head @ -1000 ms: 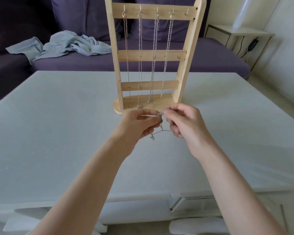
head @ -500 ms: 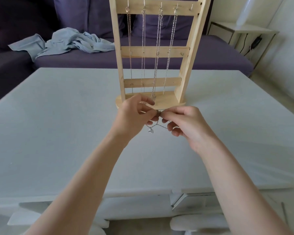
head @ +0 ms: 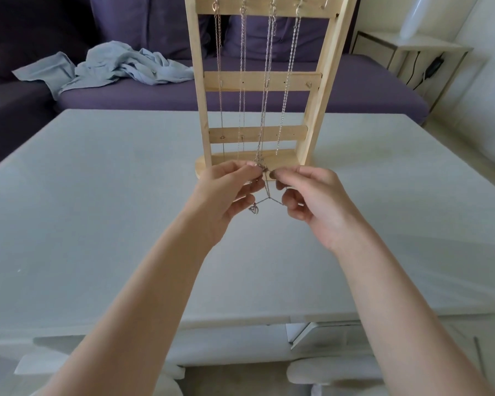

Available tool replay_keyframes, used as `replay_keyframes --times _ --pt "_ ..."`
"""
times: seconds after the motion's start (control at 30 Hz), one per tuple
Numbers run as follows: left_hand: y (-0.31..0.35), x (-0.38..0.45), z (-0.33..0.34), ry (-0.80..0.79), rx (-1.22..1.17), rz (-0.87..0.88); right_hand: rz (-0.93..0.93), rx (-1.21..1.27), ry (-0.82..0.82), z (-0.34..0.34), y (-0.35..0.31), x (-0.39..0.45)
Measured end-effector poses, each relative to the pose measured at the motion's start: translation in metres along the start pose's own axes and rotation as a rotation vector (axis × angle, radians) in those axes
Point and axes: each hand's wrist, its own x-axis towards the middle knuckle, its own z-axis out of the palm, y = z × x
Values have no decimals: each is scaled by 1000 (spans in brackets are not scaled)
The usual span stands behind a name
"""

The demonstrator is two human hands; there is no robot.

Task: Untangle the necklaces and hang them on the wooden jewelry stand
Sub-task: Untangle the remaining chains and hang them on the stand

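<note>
A: What lies around the work?

B: A pale counter (head: 97, 210) fills the middle. Beyond its far edge runs a purple sofa (head: 355, 90) with a crumpled blue-grey cloth (head: 120, 67) on the seat to the left. At the far right stands a small side table (head: 412, 47) with a dark cable hanging by it. Nothing sits between the camera and the hands but the person's own forearms.

A: And the thing being worked on?

B: A thin silver necklace (head: 265, 192) is stretched between the two hands, just near of the wooden jewelry stand (head: 320, 81). The left hand (head: 226, 195) pinches the chain at its fingertips, and the right hand (head: 317, 198) pinches it just beside, thumb against forefinger. The two pinches almost touch. Below them the chain forks into a small Y, and a little pendant (head: 254, 209) dangles by the left hand's lower fingers.

A: What does the stand carry?

B: It stands upright on the counter, its base right behind the hands. Four chains (head: 287, 81) hang from hooks on the top bar, running down past the two lower bars. A fifth hook (head: 323, 5) at the right end is bare. The third chain from the left reaches down to the fingertips; whether it touches the held one I cannot tell.
</note>
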Motion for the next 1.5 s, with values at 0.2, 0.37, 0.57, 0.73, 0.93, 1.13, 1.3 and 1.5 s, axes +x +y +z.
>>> replay_keyframes --times 0.2,0.37,0.57,0.73,0.93,1.13,1.3,1.5 --pt "0 -2 5 32 164 127 14 -64 -25 -2 0 -3" --pt "-3 -2 10 73 396 290 83 111 24 -2 -6 -2" --pt "-10 3 12 167 603 422 202 194 -133 -4 -8 -5" --pt "-8 1 11 145 401 309 213 195 -172 -4 -7 -5" --pt "-1 -3 10 53 120 148 216 245 -186 -4 -7 -4" --pt "1 -5 9 89 147 157 109 232 -133 -4 -8 -4" --pt "0 -6 11 92 264 209 33 -5 -98 -1 -5 -4" --pt "-2 -5 10 101 340 239 -28 -132 -113 -1 -2 -4"
